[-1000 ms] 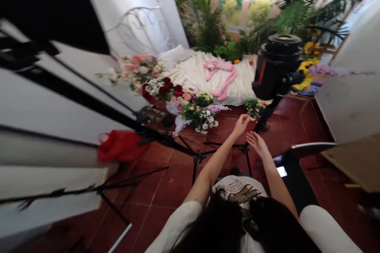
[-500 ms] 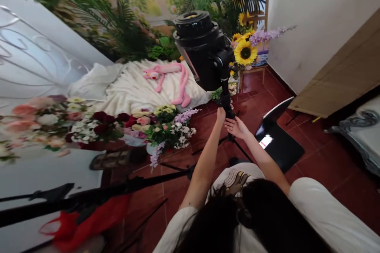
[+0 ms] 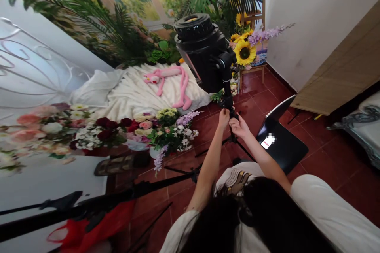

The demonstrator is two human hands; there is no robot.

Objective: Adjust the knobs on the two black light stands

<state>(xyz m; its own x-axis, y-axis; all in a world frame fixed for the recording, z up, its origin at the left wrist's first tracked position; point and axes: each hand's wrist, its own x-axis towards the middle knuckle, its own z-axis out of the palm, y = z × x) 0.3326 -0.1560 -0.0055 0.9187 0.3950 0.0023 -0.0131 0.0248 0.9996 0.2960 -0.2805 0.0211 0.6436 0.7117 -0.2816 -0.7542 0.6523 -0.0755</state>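
Observation:
A black studio light (image 3: 202, 53) sits on top of a black light stand (image 3: 227, 101), directly in front of me. My left hand (image 3: 224, 119) is closed around the stand's pole just below the light, its fingertips partly hidden. Slightly lower and to the right, my right hand (image 3: 240, 127) has its fingers curled against the dark collar (image 3: 234, 118) of the stand, where a small knob seems to be; the exact grip is hard to make out. The stand's legs spread on the red tiles beneath my hands.
A black chair (image 3: 286, 148) with a phone (image 3: 268, 141) on it stands at right. Flower bunches (image 3: 175, 134) and a second black stand (image 3: 142, 187) lie left. Behind, a pink plush toy (image 3: 169, 72) rests on a white blanket (image 3: 127, 91); sunflowers (image 3: 245, 52) stand beyond the light.
The fingers of my right hand, stretched out before, have curled in against the stand's collar. My left hand keeps its hold on the pole. The view has shifted slightly.

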